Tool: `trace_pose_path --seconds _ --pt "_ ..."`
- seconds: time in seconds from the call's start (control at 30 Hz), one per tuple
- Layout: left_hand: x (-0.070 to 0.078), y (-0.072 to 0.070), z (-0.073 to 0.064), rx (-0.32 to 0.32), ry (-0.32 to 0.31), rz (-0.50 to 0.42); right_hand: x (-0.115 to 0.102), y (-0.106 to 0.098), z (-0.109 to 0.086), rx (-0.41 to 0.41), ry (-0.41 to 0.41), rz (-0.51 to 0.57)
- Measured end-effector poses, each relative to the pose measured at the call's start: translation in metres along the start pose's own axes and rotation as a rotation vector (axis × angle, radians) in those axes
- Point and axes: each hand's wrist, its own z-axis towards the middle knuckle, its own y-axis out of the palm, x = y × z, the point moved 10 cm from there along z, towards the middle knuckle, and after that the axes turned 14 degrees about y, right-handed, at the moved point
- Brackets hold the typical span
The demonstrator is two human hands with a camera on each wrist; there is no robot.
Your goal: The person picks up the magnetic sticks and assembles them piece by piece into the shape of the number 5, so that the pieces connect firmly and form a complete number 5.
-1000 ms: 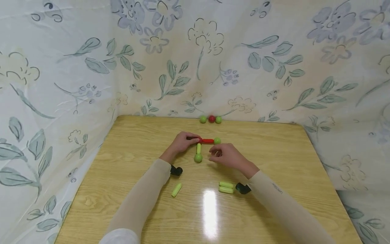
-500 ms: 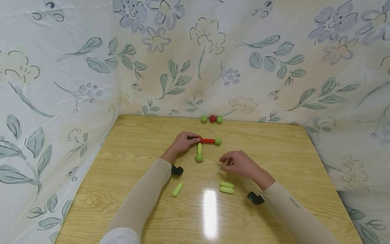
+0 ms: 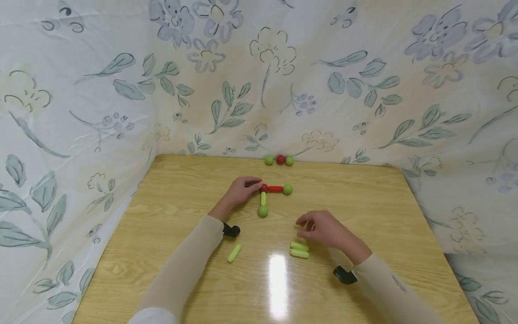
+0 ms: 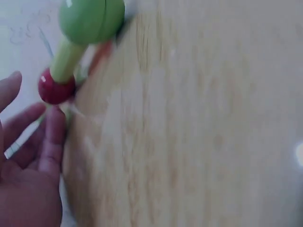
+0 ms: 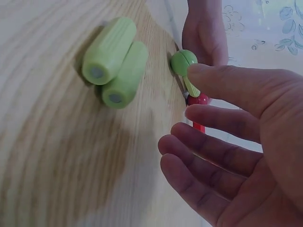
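A corner-shaped build lies on the table. From its red ball a red rod runs right to a green ball. A yellow-green rod runs from that red ball towards me to another green ball. My left hand is at the red ball; the left wrist view shows its fingertips right at the ball and the thumb spread away. Holding nothing, my right hand hovers with loosely bent fingers behind and right of two yellow-green rods. Grey round spots mark their ends in the right wrist view.
A single yellow-green rod lies nearer me on the left. Two green balls and a red ball sit in a row at the table's back edge. Flowered cloth hangs behind the wooden table.
My right hand has drawn back from beside the build, moving right and towards me to near the paired rods. The left thumb has come off the red ball; the build has stayed put.
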Motion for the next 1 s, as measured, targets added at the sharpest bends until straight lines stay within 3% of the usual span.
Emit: trace_pose_path --seconds 0.3,0.47,0.6,1.0 --pt "0.023 -0.018 -0.039 0.079 -0.029 -0.011 0.006 0.008 -0.011 0.001 0.022 0.020" --pt "0.035 -0.005 -0.058 0.011 0.021 -0.037 0.008 0.017 -0.015 0.016 0.005 -0.003" --pt "0.039 0.006 -0.067 0.000 0.049 -0.045 0.008 0.019 -0.018 0.033 -0.004 -0.015" --pt "0.033 0.021 -0.075 0.000 0.051 -0.029 0.004 0.022 -0.023 0.037 0.014 -0.029"
